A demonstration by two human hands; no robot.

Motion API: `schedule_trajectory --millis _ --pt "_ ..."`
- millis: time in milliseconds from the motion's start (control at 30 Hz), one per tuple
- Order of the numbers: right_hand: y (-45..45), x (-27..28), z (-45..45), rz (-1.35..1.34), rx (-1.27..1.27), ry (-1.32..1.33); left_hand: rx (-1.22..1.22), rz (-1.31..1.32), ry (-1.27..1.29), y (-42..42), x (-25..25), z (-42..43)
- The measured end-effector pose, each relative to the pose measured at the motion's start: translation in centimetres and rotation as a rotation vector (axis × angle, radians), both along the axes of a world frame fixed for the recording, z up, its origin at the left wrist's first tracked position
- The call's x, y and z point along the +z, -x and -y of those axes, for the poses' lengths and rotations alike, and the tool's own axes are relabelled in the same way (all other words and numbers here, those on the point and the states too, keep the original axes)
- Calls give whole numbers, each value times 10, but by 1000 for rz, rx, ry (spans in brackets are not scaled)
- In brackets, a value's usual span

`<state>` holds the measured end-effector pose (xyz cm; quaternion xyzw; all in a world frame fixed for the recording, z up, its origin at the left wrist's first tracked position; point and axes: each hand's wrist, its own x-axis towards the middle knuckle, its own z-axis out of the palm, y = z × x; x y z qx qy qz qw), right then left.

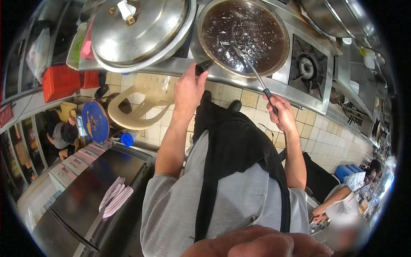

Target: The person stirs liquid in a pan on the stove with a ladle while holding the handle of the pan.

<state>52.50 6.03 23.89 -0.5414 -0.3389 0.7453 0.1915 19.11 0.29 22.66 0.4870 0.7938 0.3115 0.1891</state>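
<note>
A wide round pan (201, 40) of dark brown, bubbling liquid sits on the stove. My left hand (188, 88) is closed around the pan's black handle (204, 67), at its near left edge. The fingers of my right hand (281, 112) wrap round the black grip of a metal ladle (252, 66). That ladle slants over the pan's near rim, and its head is dipped in the liquid near the middle.
Left of the pan is a large lidded metal pot (139, 32). An unlit burner (306, 66) lies to the right. A beige plastic chair (137, 105) stands below the counter. Another person (340, 205) is at the lower right, another at far left.
</note>
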Motion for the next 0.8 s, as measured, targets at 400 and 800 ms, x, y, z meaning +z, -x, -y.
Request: schedule_trajectory --millis 400,800 --pt "19 -1 -4 -45 -18 71 4 8 -19 3 -6 1" --pt "36 4 -5 -19 31 34 -15 53 -27 10 -6 0"
